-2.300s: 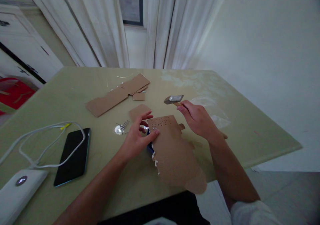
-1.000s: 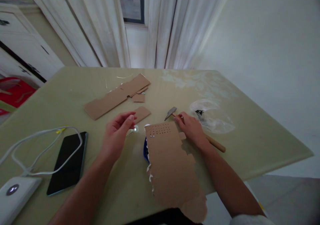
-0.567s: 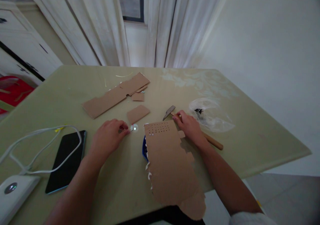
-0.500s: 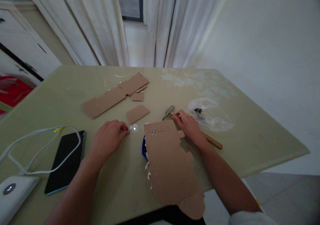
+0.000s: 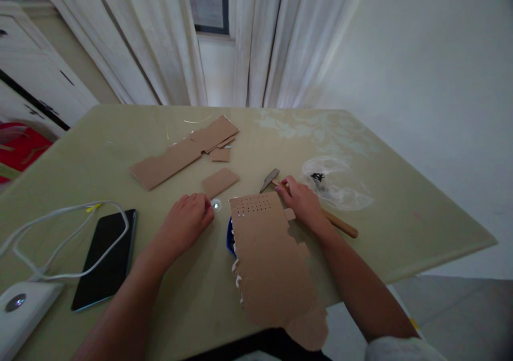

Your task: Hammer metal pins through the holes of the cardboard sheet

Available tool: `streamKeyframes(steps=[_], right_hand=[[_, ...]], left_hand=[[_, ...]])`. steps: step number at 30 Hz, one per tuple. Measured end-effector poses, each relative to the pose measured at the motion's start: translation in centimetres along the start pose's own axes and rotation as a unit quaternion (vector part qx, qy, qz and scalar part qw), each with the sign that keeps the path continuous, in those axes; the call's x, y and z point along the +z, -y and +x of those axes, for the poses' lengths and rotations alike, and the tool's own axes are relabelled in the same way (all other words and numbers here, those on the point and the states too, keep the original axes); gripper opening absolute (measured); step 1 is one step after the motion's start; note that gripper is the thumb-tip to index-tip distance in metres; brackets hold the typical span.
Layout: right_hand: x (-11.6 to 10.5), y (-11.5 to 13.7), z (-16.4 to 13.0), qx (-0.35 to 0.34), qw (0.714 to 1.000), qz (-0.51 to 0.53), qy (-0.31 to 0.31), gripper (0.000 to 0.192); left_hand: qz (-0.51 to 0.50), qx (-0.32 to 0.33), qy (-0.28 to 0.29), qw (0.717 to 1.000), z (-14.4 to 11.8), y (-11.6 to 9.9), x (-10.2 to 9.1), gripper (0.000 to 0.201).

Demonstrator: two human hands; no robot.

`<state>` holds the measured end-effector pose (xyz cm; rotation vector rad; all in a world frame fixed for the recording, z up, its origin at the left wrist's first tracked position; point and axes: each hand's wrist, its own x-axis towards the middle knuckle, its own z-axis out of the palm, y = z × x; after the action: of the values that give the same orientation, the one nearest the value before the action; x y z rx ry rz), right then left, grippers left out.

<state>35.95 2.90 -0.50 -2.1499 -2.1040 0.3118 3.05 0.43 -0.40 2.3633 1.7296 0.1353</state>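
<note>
Both hands reach me bare on the head camera: the left hand [image 5: 188, 216] and the right hand [image 5: 300, 198], each joined by an uncovered wrist to a slim forearm. The left forearm [image 5: 148, 273] is bare right down to where my view cuts it off. The right forearm [image 5: 356, 281] broadens toward the elbow, where I see a pale, greyish-white sleeve [image 5: 401, 349], its hem loose and its cloth softly creased. Low in the middle I make out a plain black garment [image 5: 276, 345], its cut hidden from me, and below it a small patch of pale grey fabric [image 5: 256, 356].
</note>
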Motion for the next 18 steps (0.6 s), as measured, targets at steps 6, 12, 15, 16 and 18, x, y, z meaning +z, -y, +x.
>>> streamKeyframes(steps=[6, 12, 15, 16, 18], right_hand=[[0.0, 0.0, -0.1, -0.003, 1.0, -0.001, 0.002, 0.033], [-0.2, 0.2, -0.2, -0.006, 1.0, 0.003, 0.002, 0.032], [-0.3, 0.2, -0.3, -0.007, 1.0, 0.002, 0.002, 0.032], [-0.3, 0.3, -0.3, -0.006, 1.0, 0.002, 0.002, 0.032], [-0.3, 0.3, -0.2, -0.005, 1.0, 0.002, 0.004, 0.032]], left_hand=[[-0.093, -0.019, -0.031, 0.995, 0.4, 0.3, -0.2, 0.03], [-0.254, -0.033, -0.203, 0.945, 0.6, -1.0, -1.5, 0.035], [-0.368, -0.04, -0.234, 0.899, 0.1, -2.9, -1.9, 0.025], [-0.404, -0.039, -0.244, 0.881, -0.1, -3.5, -1.8, 0.023], [-0.472, -0.028, -0.249, 0.845, -0.5, -4.8, -1.6, 0.02]])
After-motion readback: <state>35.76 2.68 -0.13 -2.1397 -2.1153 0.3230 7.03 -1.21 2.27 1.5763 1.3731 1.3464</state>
